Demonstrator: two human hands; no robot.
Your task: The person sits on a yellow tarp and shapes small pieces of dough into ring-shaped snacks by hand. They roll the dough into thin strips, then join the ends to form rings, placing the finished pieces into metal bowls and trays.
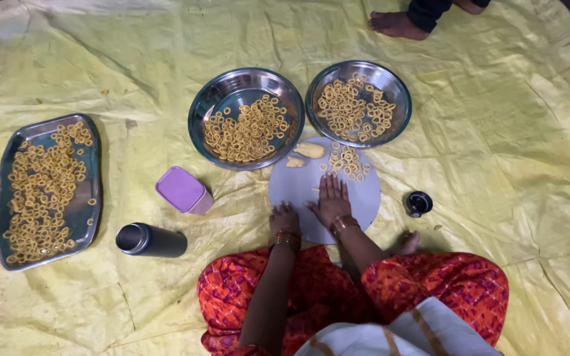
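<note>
Yellow floor sheet (496,132) (creased), right hand (330,200) flat on round board (364,198)

Left hand (284,221) sits knuckles up, fingers curled under, at the near left edge of the round board (298,184). Right hand (330,200) lies flat, palm down, fingers spread and pointing away, near the board's middle. Both forearms reach forward from the lap, bangles on each wrist.

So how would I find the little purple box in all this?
Start at the round steel plate on the left of the pair, full of dough rings. Just below its left edge, on the yellow sheet, sits the purple-lidded box: the only square, coloured container among steel ones.
</note>
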